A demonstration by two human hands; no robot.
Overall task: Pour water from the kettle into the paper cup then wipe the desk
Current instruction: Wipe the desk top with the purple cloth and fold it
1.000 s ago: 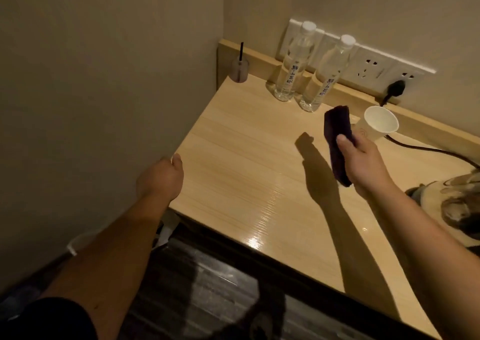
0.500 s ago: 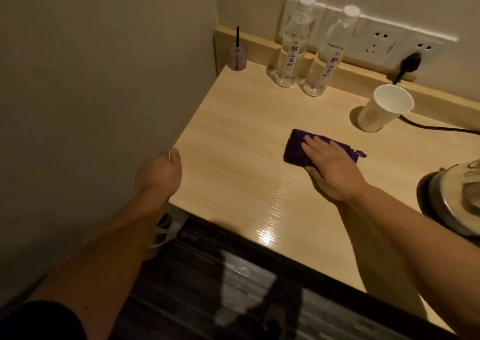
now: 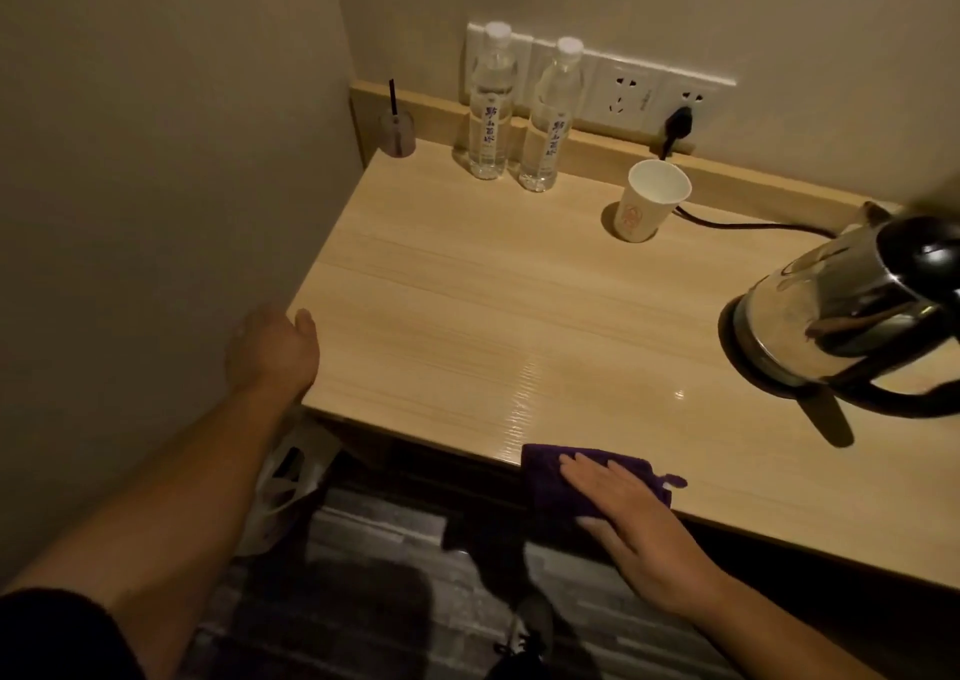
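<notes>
Fingers (image 3: pixel 597 476) flat, spread on purple cloth (image 3: pixel 550 482) | left fingers hidden | kettle (image 3: pixel 852 310) cropped

Your steel kettle (image 3: pixel 852 315) stands upright on its base at the right of the wooden desk (image 3: pixel 467 305). The white paper cup (image 3: pixel 652 201) stands upright at the far edge, and the purple cloth (image 3: pixel 550 482) lies flat at the near edge.

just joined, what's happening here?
A person is wiping the desk. The right hand presses flat on a purple cloth at the desk's front edge. The left hand rests at the left corner. The kettle sits on its base at right; the paper cup stands near the back.
</notes>
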